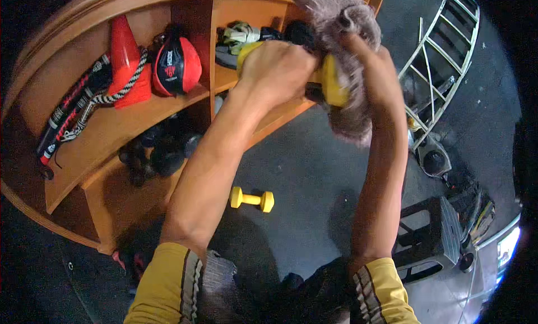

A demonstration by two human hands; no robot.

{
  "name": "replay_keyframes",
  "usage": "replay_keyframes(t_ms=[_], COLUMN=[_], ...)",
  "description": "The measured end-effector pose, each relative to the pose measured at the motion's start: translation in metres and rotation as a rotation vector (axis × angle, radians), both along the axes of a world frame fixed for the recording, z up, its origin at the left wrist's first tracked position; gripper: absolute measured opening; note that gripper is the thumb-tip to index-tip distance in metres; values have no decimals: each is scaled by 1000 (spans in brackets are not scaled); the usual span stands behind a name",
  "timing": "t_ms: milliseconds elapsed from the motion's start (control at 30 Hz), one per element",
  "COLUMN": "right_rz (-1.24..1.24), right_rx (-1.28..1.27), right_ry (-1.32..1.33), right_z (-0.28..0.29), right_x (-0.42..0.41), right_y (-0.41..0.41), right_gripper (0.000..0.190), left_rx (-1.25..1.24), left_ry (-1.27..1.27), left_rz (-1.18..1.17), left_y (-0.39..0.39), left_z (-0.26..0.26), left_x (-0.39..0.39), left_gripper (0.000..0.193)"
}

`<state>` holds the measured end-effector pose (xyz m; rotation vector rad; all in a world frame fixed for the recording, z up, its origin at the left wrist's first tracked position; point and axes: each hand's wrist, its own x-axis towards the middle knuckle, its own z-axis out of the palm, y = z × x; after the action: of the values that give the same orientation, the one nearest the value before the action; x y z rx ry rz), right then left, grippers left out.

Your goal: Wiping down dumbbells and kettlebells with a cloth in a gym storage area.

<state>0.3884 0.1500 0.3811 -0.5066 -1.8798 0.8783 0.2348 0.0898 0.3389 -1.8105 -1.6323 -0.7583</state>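
My left hand [279, 69] is closed around the handle of a yellow dumbbell [334, 86], held up before the wooden shelf unit. One dumbbell head shows beyond my knuckles; the other is on the right, partly covered by a fluffy greyish cloth [346, 80]. My right hand [363, 48] grips this cloth and presses it against that head. Another yellow dumbbell [252, 199] lies on the dark floor [302, 164] below my forearms.
The wooden shelf unit [126, 126] holds a red cone [126, 50], a black and white rope [130, 82], a red and black ball [177, 65] and dark dumbbells [166, 153]. A metal ladder [456, 57] and a black plastic step stool [433, 235] stand on the right.
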Motion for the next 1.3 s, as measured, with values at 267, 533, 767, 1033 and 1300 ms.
replay_keyframes(t_ms=[267,533,767,1033,1300], right_rz=[463,-448,108,430,107], right_rx=[-466,567,-319,-144,166], right_ry=[591,-107,-220,556,227], right_z=[-52,-46,-49,-93,-90], right_x=[-13,-29,15,-33,-55], right_y=[42,10,92,87,35], right_gripper=[44,45,34,57,46], left_rx=[121,124,-189,18,205], left_ry=[-308,-178,125,-522,-1368], left_rz=[-138,182,65,-211,-408], left_y=[27,24,30,51,57], left_z=[-21,-29,-35,-44,-56], left_x=[2,3,28,14,-11], left_gripper=[31,9,6,15,34])
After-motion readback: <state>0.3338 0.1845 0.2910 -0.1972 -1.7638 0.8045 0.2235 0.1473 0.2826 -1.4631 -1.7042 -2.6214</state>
